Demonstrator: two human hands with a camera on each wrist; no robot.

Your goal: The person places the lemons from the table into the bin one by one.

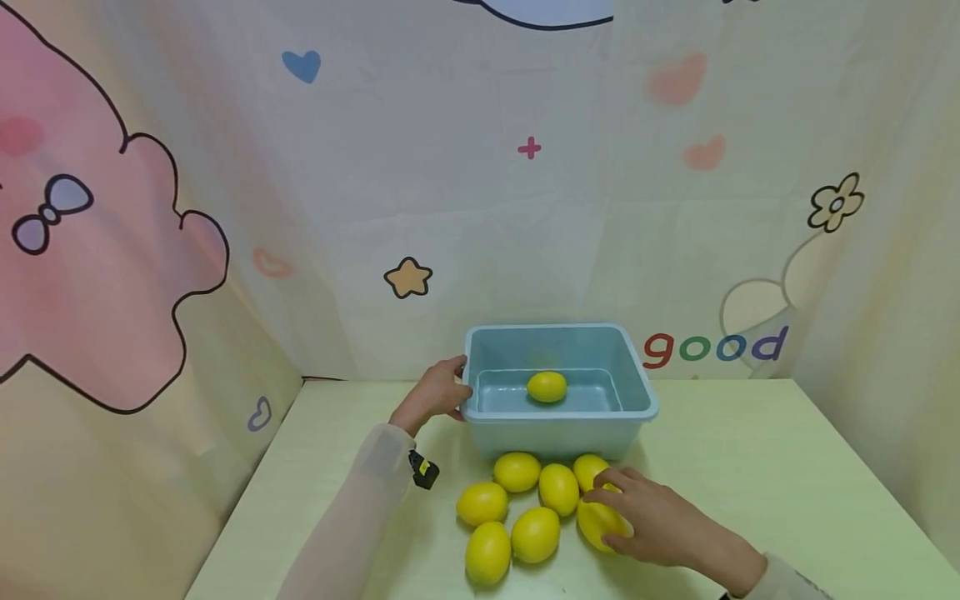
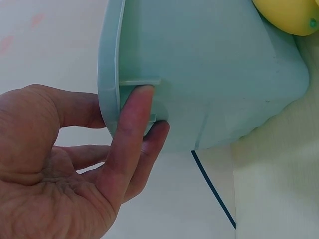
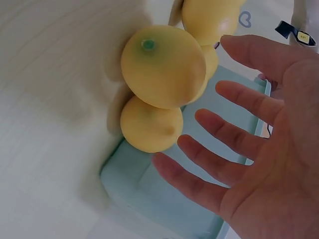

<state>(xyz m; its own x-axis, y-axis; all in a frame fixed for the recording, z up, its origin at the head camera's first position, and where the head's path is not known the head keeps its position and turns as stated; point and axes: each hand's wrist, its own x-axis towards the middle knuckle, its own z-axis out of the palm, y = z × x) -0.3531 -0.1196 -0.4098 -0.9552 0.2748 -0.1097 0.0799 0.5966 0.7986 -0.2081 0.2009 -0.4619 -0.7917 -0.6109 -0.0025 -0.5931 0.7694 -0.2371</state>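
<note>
A light blue plastic bin (image 1: 555, 437) stands at the back of the table with one yellow lemon (image 1: 547, 387) on its floor. My left hand (image 1: 437, 388) grips the rim at its left end; the left wrist view shows fingers (image 2: 130, 129) against the outer wall below the rim (image 2: 107, 59). Over the nearest right-hand lemon (image 1: 600, 527) hovers my right hand (image 1: 660, 518), partly hiding it. In the right wrist view its fingers (image 3: 214, 134) are spread and look apart from that lemon (image 3: 162, 67). Several more lemons (image 1: 536, 535) lie in front of the bin.
Behind the bin hangs a printed cloth backdrop (image 1: 450, 192), with side cloths at left and right. The pale green table (image 1: 720, 450) extends to both sides of the bin. A small black device (image 1: 423, 470) sits on the left wrist.
</note>
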